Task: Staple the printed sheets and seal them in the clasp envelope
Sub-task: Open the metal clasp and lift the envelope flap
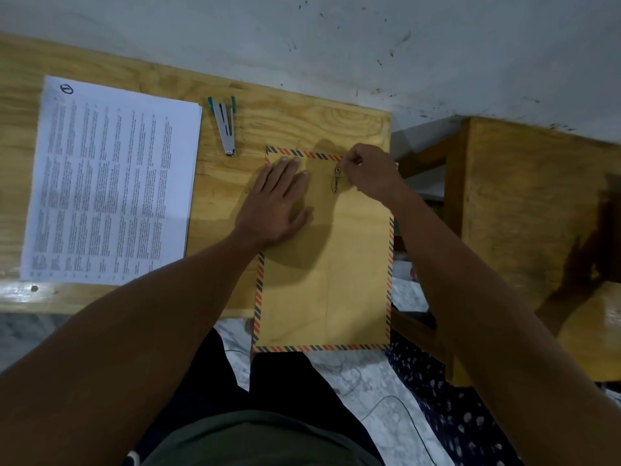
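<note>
Currently: brown striped-border clasp envelope (324,264) overhanging the wooden tabletop (302,119), left hand (274,205) flat on it; right hand (368,169) fingers pinching the metal clasp (336,178). Straighten both prongs gently; white printed sheets (111,183) unstapled, left.

One view only, from my head, and it looked steeply down over my forearms at the wooden table (302,126). Wide-angle, close in: my left hand (274,205) and right hand (368,171) sat mid-frame, my lap filled the bottom edge, the wall (336,38) ran across the top.
</note>
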